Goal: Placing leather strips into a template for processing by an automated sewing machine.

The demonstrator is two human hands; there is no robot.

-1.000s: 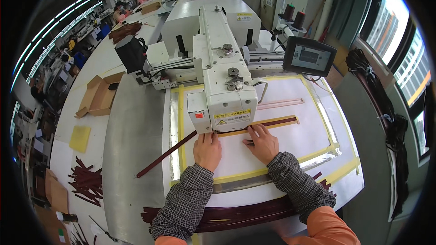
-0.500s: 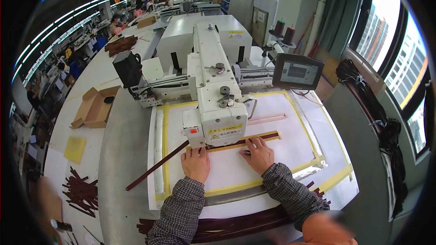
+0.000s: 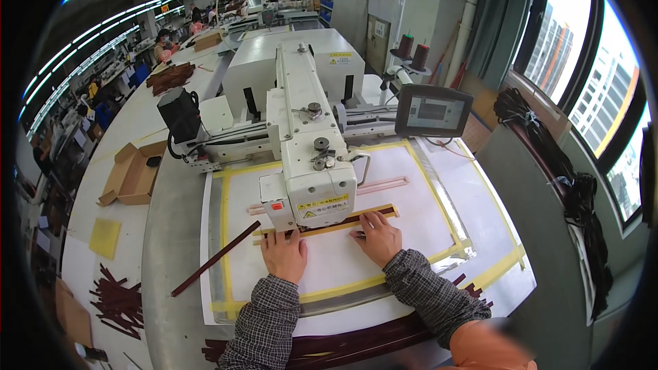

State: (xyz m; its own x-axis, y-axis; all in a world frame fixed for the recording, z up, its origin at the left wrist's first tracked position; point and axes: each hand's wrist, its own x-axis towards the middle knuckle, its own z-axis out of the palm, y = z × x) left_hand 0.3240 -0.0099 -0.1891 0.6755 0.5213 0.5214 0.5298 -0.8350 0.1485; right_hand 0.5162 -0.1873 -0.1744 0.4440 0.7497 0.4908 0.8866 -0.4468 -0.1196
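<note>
A long white sewing machine head (image 3: pixel 319 192) stands over a white template sheet (image 3: pixel 329 260) edged with yellow tape. Under it, a dark maroon strip (image 3: pixel 367 216) lies in a narrow yellow-edged slot. My left hand (image 3: pixel 284 259) rests at the slot's left end, fingers stretched forward, their tips partly hidden against the machine head. My right hand (image 3: pixel 381 238) presses its fingertips on the strip right of the head. A small dark object (image 3: pixel 358 234) shows at its thumb, too little to name. Another maroon strip (image 3: pixel 216 258) slants across the template's left edge.
Maroon strips lie bundled (image 3: pixel 356 342) along the near edge and heaped (image 3: pixel 118 301) at left. An open cardboard box (image 3: pixel 133 175) and yellow pad (image 3: pixel 105 238) sit on the left table. A control screen (image 3: pixel 434 111) stands at right, with thread cones (image 3: pixel 411 55) behind.
The whole view has shifted slightly. My left hand has slid a little to the right, uncovering the slot's left end. My right hand stays on the strip.
</note>
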